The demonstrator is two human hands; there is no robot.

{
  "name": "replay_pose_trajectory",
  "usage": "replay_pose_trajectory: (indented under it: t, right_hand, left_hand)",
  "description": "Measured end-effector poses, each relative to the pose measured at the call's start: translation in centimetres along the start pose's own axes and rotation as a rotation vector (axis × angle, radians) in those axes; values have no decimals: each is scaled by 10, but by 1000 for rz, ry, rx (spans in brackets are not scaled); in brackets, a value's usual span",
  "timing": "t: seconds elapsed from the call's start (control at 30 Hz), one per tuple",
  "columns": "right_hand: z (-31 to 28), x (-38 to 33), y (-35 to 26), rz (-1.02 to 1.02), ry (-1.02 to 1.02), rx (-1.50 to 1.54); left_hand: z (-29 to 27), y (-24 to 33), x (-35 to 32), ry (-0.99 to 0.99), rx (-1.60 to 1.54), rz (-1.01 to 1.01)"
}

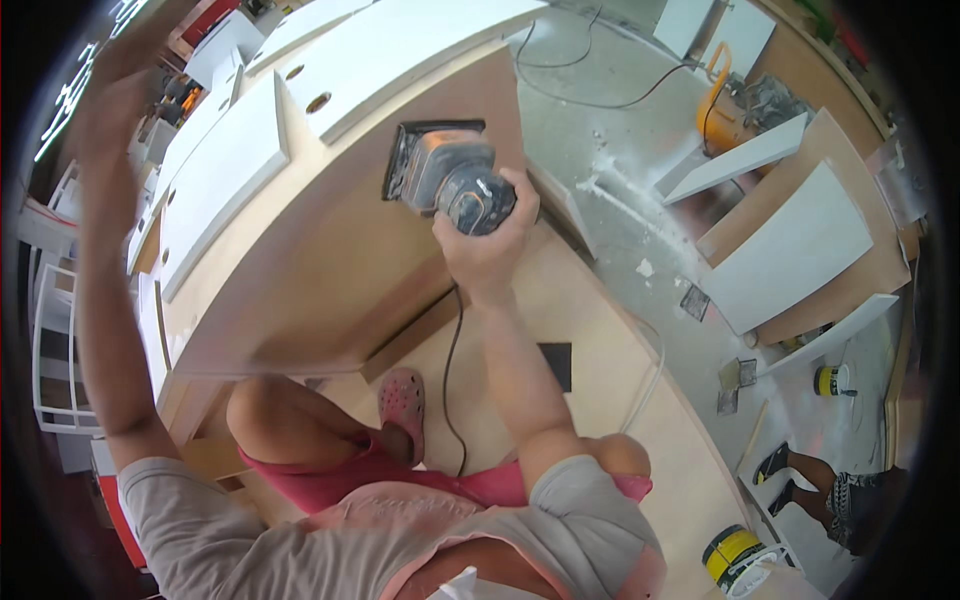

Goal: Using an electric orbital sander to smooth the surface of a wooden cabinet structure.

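An orange and dark grey electric sander (pixel 450 170) is gripped in my right hand (pixel 498 235), with my fingers wrapped around its rounded body. Its flat black pad faces the upright inner side of a bare wood panel (pixel 350 220); whether the two touch, I cannot tell. From the tool a dark cord (pixel 452 390) trails down over the pale board beneath me. My left arm stretches up at the far left, and my left hand (pixel 125 65) is dark and blurred near the rim, so its fingers cannot be made out.
White panels (pixel 225 185) lie along the top of the wooden piece. On the floor at right are an orange air compressor (pixel 735 105), leaning boards (pixel 795 245), and paint tins (pixel 738 558). A black square (pixel 555 367) lies on the board. Another person's legs (pixel 810 490) show at lower right.
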State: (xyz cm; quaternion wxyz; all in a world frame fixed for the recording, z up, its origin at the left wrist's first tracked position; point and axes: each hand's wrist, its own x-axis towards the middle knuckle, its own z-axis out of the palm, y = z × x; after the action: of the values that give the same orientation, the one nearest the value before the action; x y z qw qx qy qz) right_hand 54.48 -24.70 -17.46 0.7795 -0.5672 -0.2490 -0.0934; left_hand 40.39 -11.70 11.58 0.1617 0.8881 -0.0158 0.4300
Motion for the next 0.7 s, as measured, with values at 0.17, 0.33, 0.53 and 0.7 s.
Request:
replay_pose_trajectory:
  t: [0.17,0.33,0.53,0.7]
  right_hand:
    - [24,-49,-19,-221,-160,-25]
    - [30,-90,-29,-374,-246,-68]
    - [32,-53,-33,-294,-99,-90]
    - [22,27,-46,46,121,99]
  left_hand:
    - [-16,-156,-75,-409,803,-341]
    - [1,-184,-101,-296,640,-645]
    - [-6,-189,-107,-214,582,-685]
    - [-3,-185,-103,-220,576,-718]
